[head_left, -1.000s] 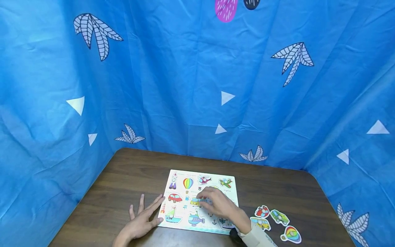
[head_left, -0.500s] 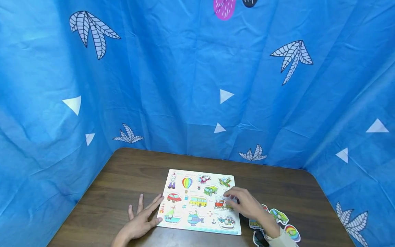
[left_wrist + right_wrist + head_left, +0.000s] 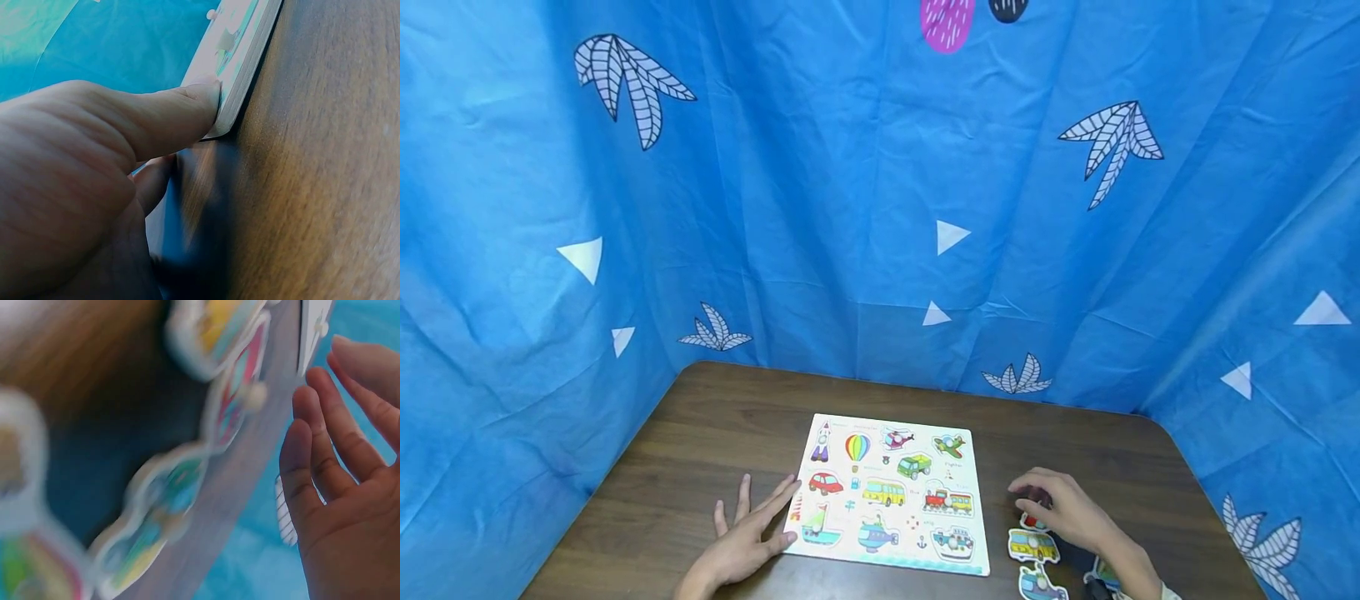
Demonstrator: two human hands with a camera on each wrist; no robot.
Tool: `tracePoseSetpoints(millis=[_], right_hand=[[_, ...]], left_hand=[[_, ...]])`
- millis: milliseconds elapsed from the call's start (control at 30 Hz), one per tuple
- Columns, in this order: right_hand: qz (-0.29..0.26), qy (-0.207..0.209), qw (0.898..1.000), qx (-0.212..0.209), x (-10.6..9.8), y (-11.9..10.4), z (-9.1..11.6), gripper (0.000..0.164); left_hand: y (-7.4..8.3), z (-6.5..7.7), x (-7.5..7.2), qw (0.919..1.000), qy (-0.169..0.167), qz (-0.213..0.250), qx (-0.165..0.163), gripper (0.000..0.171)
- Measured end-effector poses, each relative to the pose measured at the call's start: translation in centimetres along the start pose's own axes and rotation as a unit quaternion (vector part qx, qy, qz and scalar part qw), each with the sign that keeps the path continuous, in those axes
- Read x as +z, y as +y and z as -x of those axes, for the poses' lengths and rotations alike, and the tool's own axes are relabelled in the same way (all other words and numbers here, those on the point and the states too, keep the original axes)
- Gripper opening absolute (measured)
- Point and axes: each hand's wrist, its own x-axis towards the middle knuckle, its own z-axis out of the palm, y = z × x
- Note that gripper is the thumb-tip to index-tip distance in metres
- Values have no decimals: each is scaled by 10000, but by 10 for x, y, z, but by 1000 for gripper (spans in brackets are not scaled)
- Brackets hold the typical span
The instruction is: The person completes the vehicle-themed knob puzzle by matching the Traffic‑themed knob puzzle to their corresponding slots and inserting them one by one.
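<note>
A white puzzle board [image 3: 910, 554] printed with vehicles lies on the table. My left hand [image 3: 741, 542] is spread at its left edge, fingertips touching the border. In the left wrist view the thumb of my left hand [image 3: 94, 137] presses on the board's corner [image 3: 234, 94]. To the right of the board, my right hand [image 3: 1071, 508] hovers over a red puzzle piece [image 3: 1032, 523], partly hiding it. The right wrist view has my right hand [image 3: 350, 475] with loosely bent fingers and nothing in them, apart from the knobbed pieces.
A yellow bus piece [image 3: 1033, 546] and a submarine piece [image 3: 1041, 583] lie near the right hand. Another piece [image 3: 1105, 573] is mostly hidden under the right forearm. A blue patterned curtain [image 3: 880, 275] hangs around the wooden table [image 3: 737, 417].
My right hand has moved from above the middle of the board, past the train picture, rightward to the loose pieces. The left hand keeps its place at the board's edge.
</note>
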Motion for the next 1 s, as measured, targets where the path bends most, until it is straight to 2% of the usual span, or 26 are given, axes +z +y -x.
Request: tracePoseSetpoints(millis=[167, 300, 467, 700, 1000], right_hand=[[-256, 30, 9996, -85, -11, 15, 22, 15], [-474, -133, 9988, -13, -20, 22, 36, 13], [-582, -202, 9979, -198, -28, 31, 49, 16], [-512, -213, 9982, -225, -28, 44, 59, 17], [-389, -104, 9990, -182, -24, 48, 63, 17]], left_hand=[[0, 0, 0, 10000, -52, 42, -57, 71], [-1, -1, 0, 9999, -67, 44, -79, 71], [-2, -2, 0, 10000, -30, 34, -80, 71], [-3, -2, 0, 10000, -41, 12, -66, 71], [-1, -2, -2, 9999, -106, -39, -80, 72]])
